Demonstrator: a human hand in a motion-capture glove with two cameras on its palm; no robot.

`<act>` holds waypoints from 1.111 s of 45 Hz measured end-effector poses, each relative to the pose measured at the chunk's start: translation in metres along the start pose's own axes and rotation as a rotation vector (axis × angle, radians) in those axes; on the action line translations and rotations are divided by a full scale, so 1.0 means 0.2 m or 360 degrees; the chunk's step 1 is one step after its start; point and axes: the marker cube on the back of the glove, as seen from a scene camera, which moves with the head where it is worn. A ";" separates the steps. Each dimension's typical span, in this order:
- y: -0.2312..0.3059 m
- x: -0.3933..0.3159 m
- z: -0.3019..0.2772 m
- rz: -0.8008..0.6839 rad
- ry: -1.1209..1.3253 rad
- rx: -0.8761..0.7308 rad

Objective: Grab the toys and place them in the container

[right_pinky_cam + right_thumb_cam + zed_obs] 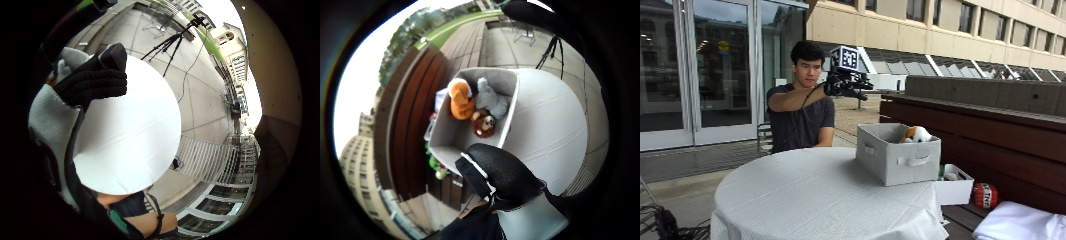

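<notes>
Hovering high above the bin (pixel 898 159), the gloved hand (pixel 843 84) sits at upper centre of the outside view, fingers loosely curled and holding nothing; it is raised, I judge, because its load is delivered; the toys now lie inside the bin at centre right: an orange plush (pixel 460 100), a grey plush (pixel 491 101) and a brown one (pixel 484 125), huddled at one end; the table (pixel 806 200) carries only the bin, so the job looks nearly finished.
</notes>
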 end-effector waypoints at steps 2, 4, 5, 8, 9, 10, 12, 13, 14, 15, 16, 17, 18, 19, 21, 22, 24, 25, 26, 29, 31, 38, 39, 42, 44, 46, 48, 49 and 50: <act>0.00 0.10 0.03 0.0025 0.0010 -0.0001; 0.02 0.18 0.06 0.0046 0.0020 -0.0014; 0.03 0.22 0.07 0.0062 0.0028 -0.0019; 0.05 0.32 0.12 0.0123 0.0056 -0.0013; 0.05 0.35 0.13 0.0139 0.0065 -0.0004; 0.06 0.38 0.15 0.0149 0.0073 0.0004; 0.07 0.43 0.17 0.0165 0.0078 0.0007; 0.08 0.46 0.19 0.0174 0.0077 0.0004; 0.10 0.48 0.20 0.0186 0.0073 0.0001; 0.11 0.50 0.21 0.0196 0.0070 -0.0002; 0.13 0.52 0.22 0.0201 0.0067 -0.0006; 0.14 0.54 0.23 0.0201 0.0063 -0.0008; 0.15 0.56 0.25 0.0199 0.0060 -0.0005; 0.16 0.58 0.26 0.0200 0.0056 0.0004; 0.18 0.61 0.30 0.0213 0.0054 0.0036; 0.19 0.63 0.32 0.0220 0.0055 0.0055; 0.20 0.66 0.36 0.0218 0.0066 0.0086; 0.21 0.67 0.38 0.0210 0.0076 0.0090; 0.22 0.68 0.40 0.0201 0.0089 0.0088; 0.27 0.71 0.45 0.0235 0.0136 0.0072; 0.32 0.71 0.45 0.0327 0.0139 0.0001; 0.38 0.78 0.50 0.0246 0.0130 0.0062; 0.39 0.79 0.50 0.0242 0.0133 0.0070; 0.42 0.81 0.49 0.0243 0.0138 0.0067; 0.43 0.82 0.48 0.0241 0.0130 0.0057; 0.43 0.83 0.47 0.0235 0.0112 0.0044; 0.44 0.84 0.46 0.0254 0.0091 0.0007; 0.45 0.83 0.45 0.0288 0.0082 -0.0028; 0.45 0.83 0.44 0.0327 0.0075 -0.0063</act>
